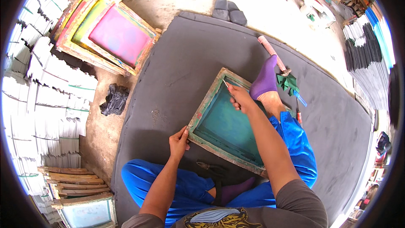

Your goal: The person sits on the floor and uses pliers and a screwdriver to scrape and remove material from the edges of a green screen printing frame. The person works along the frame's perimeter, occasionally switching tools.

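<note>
Left hand [179, 142] pinching, right hand [241, 99] curled farther forward, right arm [274, 150] extended

There are two purple socks [265, 78], one teal screen [221, 116] and one hammer [268, 47].

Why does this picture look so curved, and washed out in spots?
In the head view, the fisheye lens bends the straight edges of the dark mat and leaves a black rim; in that view the floor beyond glares nearly white; there, too, soft shadow darkens the mat left of the left hand, while the wooden frame looks fairly sharp.
</note>
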